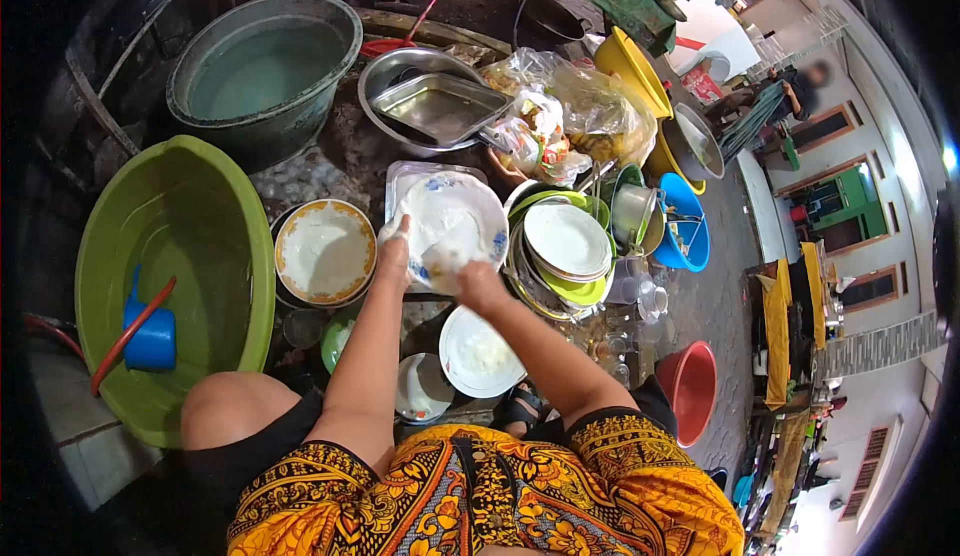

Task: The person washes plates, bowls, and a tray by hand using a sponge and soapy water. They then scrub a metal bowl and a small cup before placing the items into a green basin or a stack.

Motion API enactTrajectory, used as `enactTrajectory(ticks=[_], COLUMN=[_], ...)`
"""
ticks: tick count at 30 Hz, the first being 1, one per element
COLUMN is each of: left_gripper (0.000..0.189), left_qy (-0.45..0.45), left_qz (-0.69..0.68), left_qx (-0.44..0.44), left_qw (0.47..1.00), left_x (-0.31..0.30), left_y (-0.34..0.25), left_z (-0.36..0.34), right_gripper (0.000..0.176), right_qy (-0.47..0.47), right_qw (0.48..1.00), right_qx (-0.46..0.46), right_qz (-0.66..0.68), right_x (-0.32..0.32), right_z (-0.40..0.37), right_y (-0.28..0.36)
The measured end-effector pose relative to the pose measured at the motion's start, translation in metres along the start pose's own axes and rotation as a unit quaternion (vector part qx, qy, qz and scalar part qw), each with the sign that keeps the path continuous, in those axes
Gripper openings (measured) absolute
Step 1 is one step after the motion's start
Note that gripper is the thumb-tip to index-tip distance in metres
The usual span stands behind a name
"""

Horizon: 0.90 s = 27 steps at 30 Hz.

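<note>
My left hand (396, 259) grips the near left edge of a white plate (455, 214) with blue flower patterns, which is tilted and smeared with white suds. Against the plate's lower part, my right hand (482, 288) is closed and blurred by motion; a pale, yellowish blur at its fingertips is too smeared to name. A metal tray (392, 178) lies beneath the plate. To its left sits a stack topped by an orange-rimmed plate (326, 253), and to the right a pile with a white plate (567, 240) on top. Closer to me lies another white plate (480, 354).
At left stand a green tub (250, 286) with a blue dipper (149, 334) and a dark water tub (345, 41). A metal basin (375, 81), plastic bags (610, 106), a blue basin (690, 196) and a red bucket (690, 391) surround the dishes. People are in the background.
</note>
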<state>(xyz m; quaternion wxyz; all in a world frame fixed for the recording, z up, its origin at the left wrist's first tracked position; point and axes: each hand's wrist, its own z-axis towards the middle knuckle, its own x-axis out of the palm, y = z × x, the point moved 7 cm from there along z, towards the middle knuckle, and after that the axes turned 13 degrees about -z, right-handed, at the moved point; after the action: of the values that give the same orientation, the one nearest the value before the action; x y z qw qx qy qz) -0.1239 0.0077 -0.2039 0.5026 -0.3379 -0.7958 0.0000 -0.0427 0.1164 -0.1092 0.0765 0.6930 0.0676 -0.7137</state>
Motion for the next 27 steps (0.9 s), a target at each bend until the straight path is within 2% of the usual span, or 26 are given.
enactTrajectory(ticks=[1,2,4,5,8,9,10,11,12,14,16,18,19,21,22,23,24,25,26,27], left_gripper=[0.049,0.049,0.047,0.046,0.044,0.047,0.047,0.050,0.053,0.055,0.060,0.058,0.057,0.056,0.055,0.054,0.052,0.051,0.050,0.050], left_qy=[-0.074,-0.075,-0.062,-0.031,-0.027,-0.010,-0.010,-0.035,-0.061,-0.070,-0.081,-0.072,-0.044,-0.010,-0.023,-0.036,-0.055,-0.064,-0.076,-0.078], left_qz=[0.087,0.089,0.123,0.184,0.147,0.145,0.145,0.154,0.162,0.148,0.129,0.154,0.166,0.177,0.173,0.168,0.166,0.166,0.169,0.171], left_qx=[0.025,0.024,0.065,0.117,0.101,0.090,0.090,0.093,0.098,0.097,0.092,0.100,0.102,0.101,0.086,0.072,0.103,0.101,0.099,0.097], left_qw=[0.993,0.993,0.988,0.975,0.983,0.985,0.985,0.983,0.980,0.982,0.984,0.980,0.980,0.979,0.981,0.982,0.979,0.979,0.978,0.977], left_x=[-0.006,0.001,0.026,0.048,0.068,0.057,0.055,0.050,0.042,0.030,0.012,0.007,0.014,0.030,0.033,0.038,0.054,0.057,0.055,0.048], left_y=[-0.011,-0.015,-0.024,-0.035,-0.028,-0.019,-0.021,-0.023,-0.026,-0.031,-0.033,-0.030,-0.026,-0.021,-0.018,-0.018,-0.029,-0.034,-0.036,-0.037], left_z=[-0.001,-0.006,-0.025,-0.043,-0.057,-0.043,-0.042,-0.042,-0.042,-0.034,-0.022,-0.014,-0.016,-0.021,-0.024,-0.031,-0.051,-0.058,-0.061,-0.057], right_gripper=[0.012,0.013,0.019,0.018,0.015,0.014,0.015,0.016,0.017,0.020,0.017,0.015,0.015,0.015,0.017,0.019,0.020,0.017,0.024,0.029], right_qy=[0.026,-0.017,-0.089,-0.105,-0.121,-0.032,0.009,-0.008,-0.043,0.051,-0.040,-0.042,-0.043,-0.072,-0.069,-0.093,0.015,0.070,-0.053,-0.011], right_qw=[0.998,0.991,0.970,0.973,0.981,0.988,0.996,0.999,0.996,0.998,0.997,0.988,0.988,0.977,0.988,0.990,0.996,0.995,0.983,0.987], right_qx=[-0.007,0.107,0.185,0.162,0.135,0.148,0.094,0.048,0.067,0.042,0.048,0.125,0.130,0.202,0.101,0.099,0.090,0.075,0.070,0.053], right_qz=[-0.058,-0.074,-0.128,-0.128,-0.063,0.006,0.000,-0.002,0.036,0.010,-0.039,-0.076,-0.077,-0.010,-0.091,-0.037,-0.023,0.021,0.164,0.152], right_x=[-0.009,0.000,-0.041,-0.037,-0.021,-0.014,-0.025,-0.017,-0.018,-0.015,-0.009,-0.028,-0.027,-0.014,-0.004,-0.012,-0.004,0.007,-0.005,-0.003], right_z=[0.002,0.006,0.022,0.032,0.048,0.048,0.042,0.032,0.023,0.006,0.001,0.014,0.024,0.038,0.045,0.041,0.041,0.034,0.024,0.017], right_y=[-0.016,-0.050,-0.056,-0.058,-0.032,-0.017,0.013,0.029,0.037,0.033,-0.004,-0.034,-0.040,-0.055,-0.035,-0.012,0.007,0.023,0.033,0.035])
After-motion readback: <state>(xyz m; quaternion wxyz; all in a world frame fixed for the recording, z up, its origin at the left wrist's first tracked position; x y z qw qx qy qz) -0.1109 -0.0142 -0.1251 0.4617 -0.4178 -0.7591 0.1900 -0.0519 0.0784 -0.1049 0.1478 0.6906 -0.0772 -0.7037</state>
